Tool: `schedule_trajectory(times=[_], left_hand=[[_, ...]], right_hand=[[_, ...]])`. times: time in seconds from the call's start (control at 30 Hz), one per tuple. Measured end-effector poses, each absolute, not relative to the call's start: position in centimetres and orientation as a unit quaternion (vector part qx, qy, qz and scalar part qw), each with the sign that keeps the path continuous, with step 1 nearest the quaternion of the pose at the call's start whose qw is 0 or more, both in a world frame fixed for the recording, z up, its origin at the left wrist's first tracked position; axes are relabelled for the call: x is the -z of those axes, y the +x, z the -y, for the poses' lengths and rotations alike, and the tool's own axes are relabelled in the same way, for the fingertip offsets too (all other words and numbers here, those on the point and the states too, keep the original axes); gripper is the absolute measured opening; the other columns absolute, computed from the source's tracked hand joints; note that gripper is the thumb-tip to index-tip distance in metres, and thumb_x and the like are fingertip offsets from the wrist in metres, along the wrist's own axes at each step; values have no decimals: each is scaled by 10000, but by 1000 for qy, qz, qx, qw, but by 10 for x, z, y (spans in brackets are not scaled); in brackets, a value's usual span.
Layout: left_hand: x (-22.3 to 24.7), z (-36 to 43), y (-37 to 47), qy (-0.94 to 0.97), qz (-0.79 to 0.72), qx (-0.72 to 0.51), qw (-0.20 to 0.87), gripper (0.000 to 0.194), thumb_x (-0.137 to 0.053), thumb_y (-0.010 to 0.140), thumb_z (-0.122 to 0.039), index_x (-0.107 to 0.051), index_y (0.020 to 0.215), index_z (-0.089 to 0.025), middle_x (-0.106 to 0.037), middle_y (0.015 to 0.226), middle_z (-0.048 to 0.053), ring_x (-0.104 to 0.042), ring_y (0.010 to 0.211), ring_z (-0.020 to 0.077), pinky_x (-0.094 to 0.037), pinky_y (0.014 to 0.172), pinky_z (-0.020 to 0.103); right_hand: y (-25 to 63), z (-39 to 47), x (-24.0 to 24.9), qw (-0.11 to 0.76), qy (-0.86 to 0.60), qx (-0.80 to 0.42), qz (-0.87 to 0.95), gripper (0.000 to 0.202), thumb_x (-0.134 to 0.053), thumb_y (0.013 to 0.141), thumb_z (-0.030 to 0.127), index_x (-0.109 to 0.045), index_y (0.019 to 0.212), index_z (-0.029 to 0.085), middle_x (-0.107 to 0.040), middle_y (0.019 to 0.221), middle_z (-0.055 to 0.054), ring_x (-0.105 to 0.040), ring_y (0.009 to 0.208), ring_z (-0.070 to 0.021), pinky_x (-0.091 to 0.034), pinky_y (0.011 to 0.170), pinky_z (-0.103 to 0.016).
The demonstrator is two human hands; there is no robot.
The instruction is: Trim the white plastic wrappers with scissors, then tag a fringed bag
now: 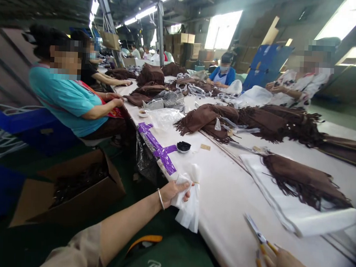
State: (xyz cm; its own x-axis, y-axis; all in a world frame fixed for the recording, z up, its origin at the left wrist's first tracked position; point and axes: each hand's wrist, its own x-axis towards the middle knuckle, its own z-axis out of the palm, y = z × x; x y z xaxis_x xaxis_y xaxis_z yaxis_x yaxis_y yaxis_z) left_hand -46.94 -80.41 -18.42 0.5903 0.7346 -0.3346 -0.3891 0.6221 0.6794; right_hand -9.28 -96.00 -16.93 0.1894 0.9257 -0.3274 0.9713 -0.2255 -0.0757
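White bundle hung at the edge of the table, the left hand's fingers closed round it. The right hand met the scissors, its grip unclear; safe handling called for left fingers clear of the blades.

We hold a crumpled bundle of thin white sheeting, pinched in partway and flaring downward, at the edge of the white table. Our yellow-handled scissors slant over the tabletop, silver blades pointing away.
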Motion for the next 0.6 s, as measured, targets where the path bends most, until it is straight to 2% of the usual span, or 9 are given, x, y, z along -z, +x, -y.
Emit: schedule_trajectory(times=[0.07, 0.1, 0.17, 0.27, 0.33, 0.37, 0.47, 0.53, 0.6], left_hand=[[183, 805, -464, 319, -310, -300, 844, 441, -698, 745, -394, -607, 1030, -70, -597, 633, 41, -530, 483, 103, -422, 511, 234], [183, 806, -464, 336, -309, -285, 843, 441, -701, 737, -402, -613, 1015, -71, -599, 626, 42, -527, 478, 105, -418, 506, 237], [183, 808, -464, 364, -306, -254, 842, 435, -699, 733, -414, -626, 993, -73, -603, 611, 47, -526, 472, 110, -410, 495, 236], [183, 812, -470, 398, -302, -207, 841, 431, -696, 729, -423, -651, 983, -77, -615, 607, 54, -531, 474, 108, -406, 484, 223], [184, 814, -477, 415, -306, -181, 837, 433, -703, 718, -428, -666, 979, -83, -621, 608, 51, -528, 471, 100, -411, 484, 215], [186, 815, -482, 423, -314, -172, 832, 437, -710, 709, -432, -674, 970, -84, -620, 600, 48, -524, 464, 96, -412, 480, 211], [192, 815, -498, 435, -349, -160, 815, 458, -728, 676, -459, -686, 937, -86, -612, 569, 38, -516, 443, 93, -402, 457, 200], [197, 813, -505, 431, -369, -161, 807, 471, -725, 670, -473, -685, 942, -90, -617, 574, 39, -517, 438, 92, -391, 443, 192], [201, 808, -503, 423, -378, -159, 808, 475, -724, 665, -477, -682, 940, -92, -620, 579, 39, -516, 435, 89, -387, 434, 185]], right_hand=[[-119, 942, 152, 95, 801, 126, -577, 353, -426, 800, 473, -609, 627, 225, -656, 649, -152, -639, 625, -303, -447, 621, -437], [-138, 927, 143, 94, 817, 105, -559, 407, -382, 825, 502, -620, 680, 205, -661, 680, -165, -643, 663, -316, -447, 641, -450], [-185, 891, 133, 22, 798, 82, -597, 487, -366, 845, 527, -605, 1026, 144, -672, 928, -191, -631, 892, -326, -445, 770, -451], [-252, 832, 140, -97, 743, 194, -633, 698, -423, 836, 546, -306, 1367, 110, -607, 1157, -159, -569, 1063, -268, -425, 871, -369], [-283, 803, 156, -131, 725, 228, -636, 789, -484, 827, 487, -167, 1413, 64, -613, 1124, -163, -574, 1031, -254, -429, 844, -336], [-292, 794, 165, -142, 718, 231, -641, 779, -504, 825, 437, -165, 1410, 50, -618, 1097, -164, -578, 1008, -249, -428, 830, -326], [-294, 784, 188, -190, 706, 224, -644, 623, -487, 830, 343, -299, 1360, 74, -621, 1034, -136, -585, 933, -224, -427, 807, -312], [-279, 786, 195, -227, 729, 214, -609, 605, -467, 832, 401, -337, 1342, 102, -617, 976, -103, -591, 868, -217, -438, 786, -322], [-257, 793, 192, -246, 761, 220, -559, 694, -465, 816, 485, -286, 1369, 106, -610, 927, -81, -598, 813, -216, -454, 761, -335]])
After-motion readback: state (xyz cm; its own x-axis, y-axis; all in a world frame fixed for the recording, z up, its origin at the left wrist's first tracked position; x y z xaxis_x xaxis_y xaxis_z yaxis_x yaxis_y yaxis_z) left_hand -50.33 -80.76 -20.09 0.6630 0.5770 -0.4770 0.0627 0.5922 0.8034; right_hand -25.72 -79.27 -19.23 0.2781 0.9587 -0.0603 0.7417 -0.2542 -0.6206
